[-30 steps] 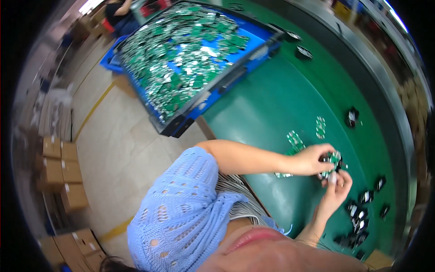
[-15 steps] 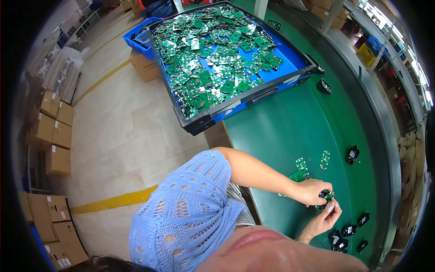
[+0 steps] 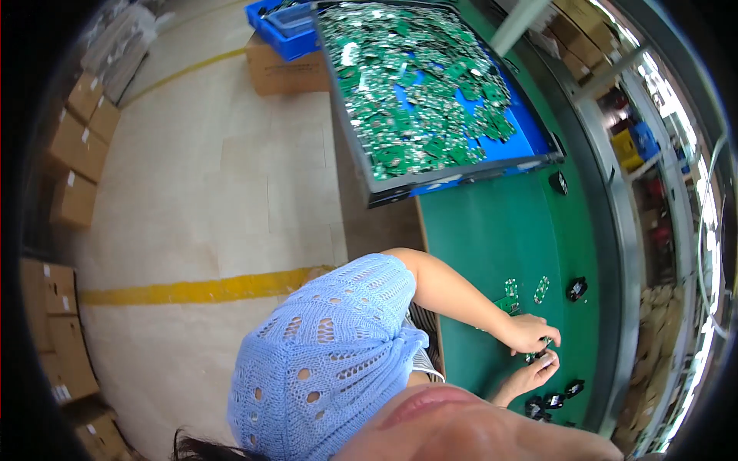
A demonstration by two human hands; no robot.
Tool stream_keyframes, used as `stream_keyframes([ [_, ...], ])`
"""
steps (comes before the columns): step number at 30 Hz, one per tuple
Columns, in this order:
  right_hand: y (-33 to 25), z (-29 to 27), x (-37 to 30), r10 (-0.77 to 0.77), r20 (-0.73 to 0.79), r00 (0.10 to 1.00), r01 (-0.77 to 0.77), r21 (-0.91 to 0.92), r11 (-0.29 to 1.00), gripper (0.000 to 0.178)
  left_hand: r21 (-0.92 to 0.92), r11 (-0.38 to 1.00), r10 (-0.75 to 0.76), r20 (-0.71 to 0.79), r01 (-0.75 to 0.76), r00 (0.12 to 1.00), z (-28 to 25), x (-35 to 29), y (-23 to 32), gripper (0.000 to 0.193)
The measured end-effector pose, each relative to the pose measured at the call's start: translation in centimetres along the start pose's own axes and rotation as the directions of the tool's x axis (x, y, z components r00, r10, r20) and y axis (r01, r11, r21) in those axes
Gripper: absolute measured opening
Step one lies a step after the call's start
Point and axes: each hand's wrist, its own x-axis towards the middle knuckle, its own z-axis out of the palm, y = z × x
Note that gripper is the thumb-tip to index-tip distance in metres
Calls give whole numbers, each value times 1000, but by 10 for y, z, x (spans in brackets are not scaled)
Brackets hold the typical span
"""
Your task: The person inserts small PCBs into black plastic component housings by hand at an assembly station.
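My left hand (image 3: 530, 333) and my right hand (image 3: 532, 375) meet over the green table, fingers closed in pinches. Between their fingertips is a small circuit board (image 3: 530, 357) with black plastic at it; the fingers hide most of it, and I cannot tell how the two parts join. Just beyond my left hand, a small green circuit board (image 3: 511, 287) lies by a larger green board (image 3: 507, 305), with another narrow board (image 3: 541, 290) to the right. Several black plastic housings (image 3: 553, 400) rest beside my right hand, and one more housing (image 3: 576, 289) sits farther off.
A large blue crate (image 3: 530, 142) heaped with green circuit boards stands at the far end of the green table (image 3: 484, 238). Left of it, a blue bin (image 3: 288, 42) tops a cardboard box (image 3: 284, 73). A metal rail (image 3: 626, 253) runs along the right.
The view has swung, so the crate and table appear shifted. My hands stay together around the small part, with the fingers slightly rearranged. The loose boards and housings lie as before.
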Motion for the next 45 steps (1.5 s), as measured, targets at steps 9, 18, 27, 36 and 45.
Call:
stream_keyframes([
  [9, -91, 49, -22, -254, 427, 868, 480, -591, 648, 17, 330, 893, 444, -552, -304, 706, -44, -90, 32, 10],
  [18, -150, 69, -41, -265, 748, 609, 792, -550, 267, 11, 467, 835, 531, -542, -291, 651, -69, -137, 36, 7],
  [27, -160, 58, -53, -19, 825, 564, 780, -526, 339, 9, 418, 868, 424, -346, -267, 837, -61, -152, 23, 11],
  [36, -148, 36, -59, -169, 717, 676, 731, -625, 275, 11, 392, 841, 501, -302, -374, 811, -45, -127, 30, 10],
  [45, -125, 25, -38, -11, 575, 818, 427, -595, 681, 14, 361, 852, 470, -212, -379, 857, -45, -100, 24, 10],
])
